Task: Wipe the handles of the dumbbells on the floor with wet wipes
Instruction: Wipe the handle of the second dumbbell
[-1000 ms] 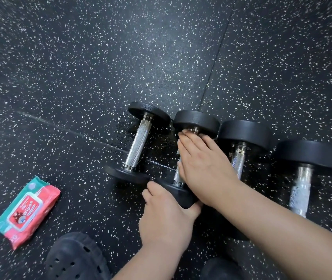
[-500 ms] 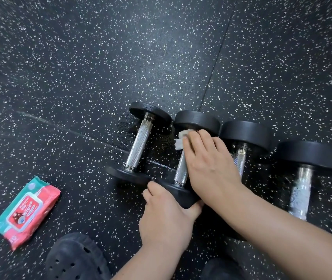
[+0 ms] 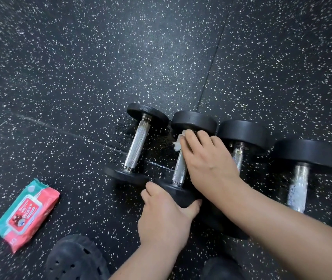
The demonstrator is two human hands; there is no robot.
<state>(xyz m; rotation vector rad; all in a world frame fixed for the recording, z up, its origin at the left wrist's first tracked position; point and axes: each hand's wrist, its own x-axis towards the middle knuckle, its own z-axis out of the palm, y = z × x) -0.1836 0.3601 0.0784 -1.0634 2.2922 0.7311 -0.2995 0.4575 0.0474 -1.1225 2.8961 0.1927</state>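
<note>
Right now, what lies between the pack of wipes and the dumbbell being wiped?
In the head view, going from the wipes pack: bare speckled floor, then one other dumbbell, lying just left of the wiped dumbbell.

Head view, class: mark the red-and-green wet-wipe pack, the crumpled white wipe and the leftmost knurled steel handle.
Red-and-green wet-wipe pack (image 3: 24, 214): head view, red label.
Crumpled white wipe (image 3: 178, 142): head view, bunched edge.
Leftmost knurled steel handle (image 3: 137, 145): head view, mid-shaft.

Light fell bright and even from overhead.
A pale sheen lay on the speckled floor (image 3: 161, 57) at upper centre; the rightmost dumbbell (image 3: 298, 184) was smeared by motion blur (its handle most of all). Speckles streaked at the left edge and upper corners from wide-lens distortion; shadows were soft.
</note>
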